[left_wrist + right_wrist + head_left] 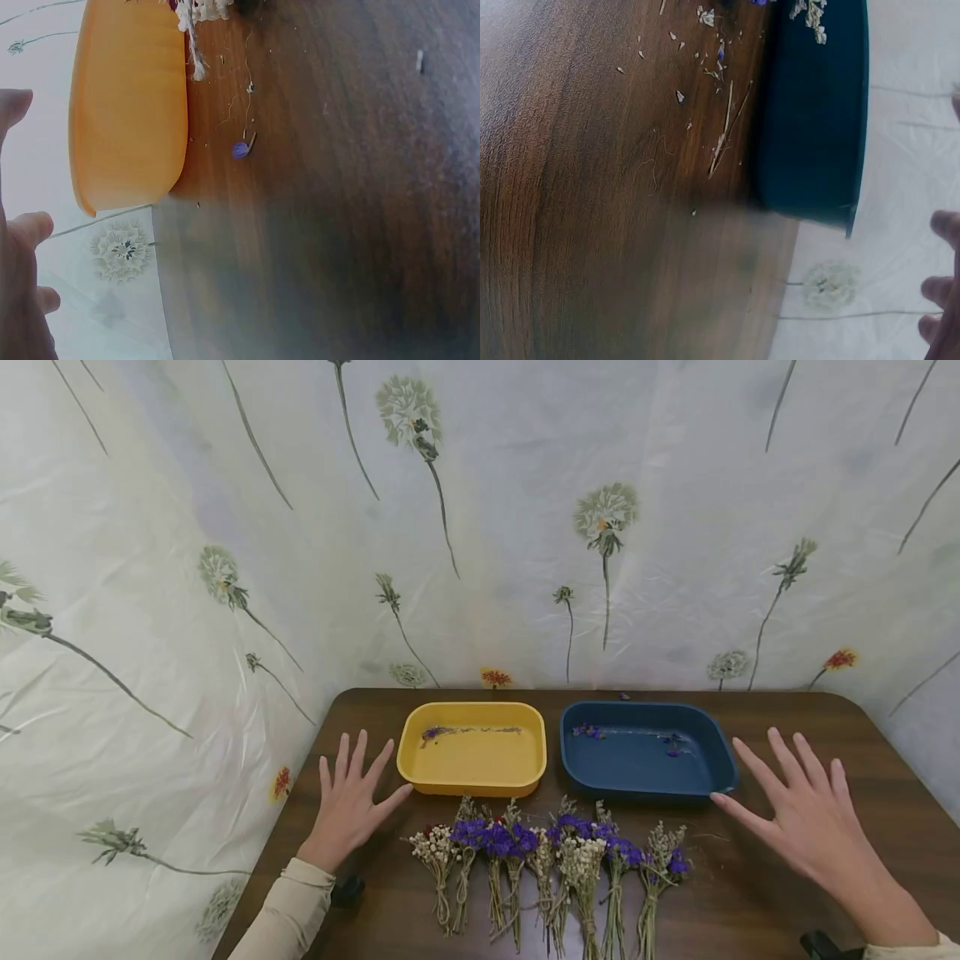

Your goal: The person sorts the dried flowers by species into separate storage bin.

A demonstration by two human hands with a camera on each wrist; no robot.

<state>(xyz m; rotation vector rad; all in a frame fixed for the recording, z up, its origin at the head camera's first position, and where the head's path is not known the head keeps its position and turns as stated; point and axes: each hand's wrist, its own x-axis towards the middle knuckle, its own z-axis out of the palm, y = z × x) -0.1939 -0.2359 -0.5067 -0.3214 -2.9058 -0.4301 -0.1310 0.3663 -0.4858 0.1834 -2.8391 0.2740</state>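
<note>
My left hand (348,810) is spread with straight fingers just left of the yellow tray (472,789), holding nothing. On the other side, my right hand (806,818) has its fingers spread too, its thumb tip by the near right corner of the blue tray (637,792); whether it touches cannot be told. Small bundles of dried flowers, purple (497,841) and white (581,860), lie in a row in front of both trays, stems toward me. A few purple bits (588,732) are in the blue tray, and some crumbs (431,733) line the yellow one.
The brown wooden table (750,893) carries loose debris, including thin stem pieces (724,139) near the blue tray and a purple petal (240,150) near the yellow one. A flower-printed white sheet (510,527) hangs behind and to the left.
</note>
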